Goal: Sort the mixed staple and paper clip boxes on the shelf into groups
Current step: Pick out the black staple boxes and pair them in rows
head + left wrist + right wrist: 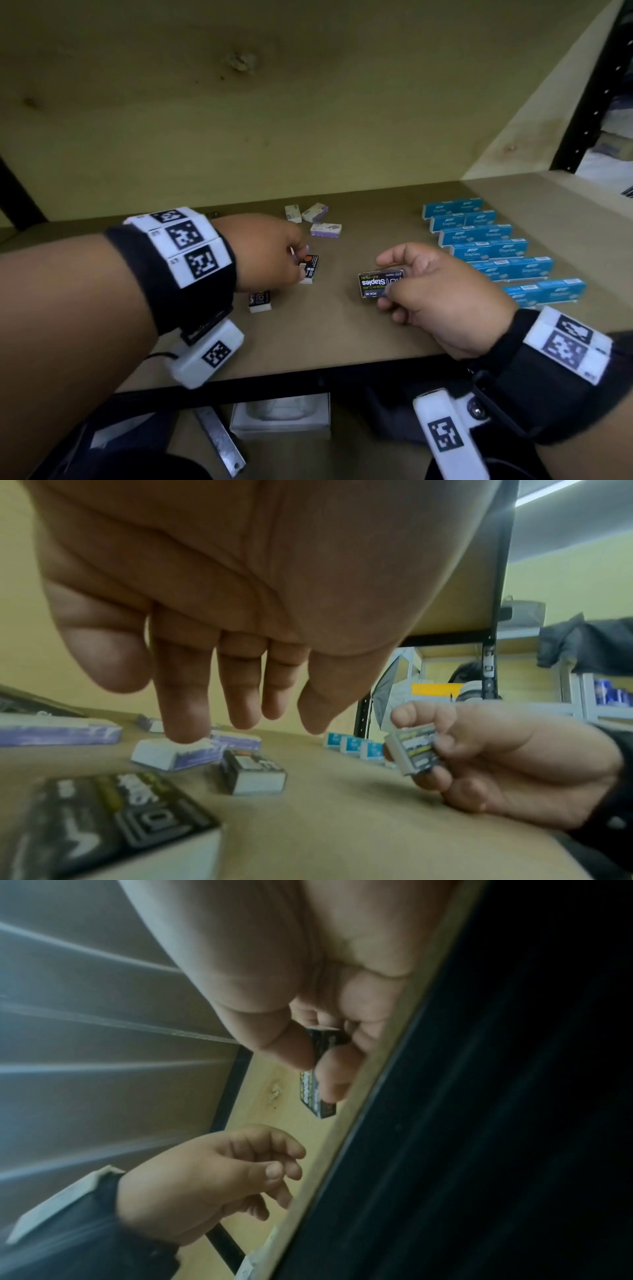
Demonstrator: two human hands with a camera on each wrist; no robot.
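Note:
My right hand (394, 279) pinches a black "Staples" box (375, 283) between thumb and fingers, just above the shelf board (342, 329); the right wrist view shows the same grip (315, 1066). My left hand (298, 260) hovers with relaxed fingers over a second black box (311, 269). In the left wrist view its index fingertip (183, 731) touches a white-and-purple box (178, 753) behind that black box (253, 772). A third black box (260, 301) lies nearer, under my left wrist. Blue staple boxes (496, 248) sit in several neat rows on the right.
Three white-and-purple boxes (325, 229) lie loose at the back centre, near the yellow rear wall (239, 137). A black upright post (589, 113) bounds the shelf on the right. Below the front edge stand a white container (281, 418) and a metal strip (219, 442).

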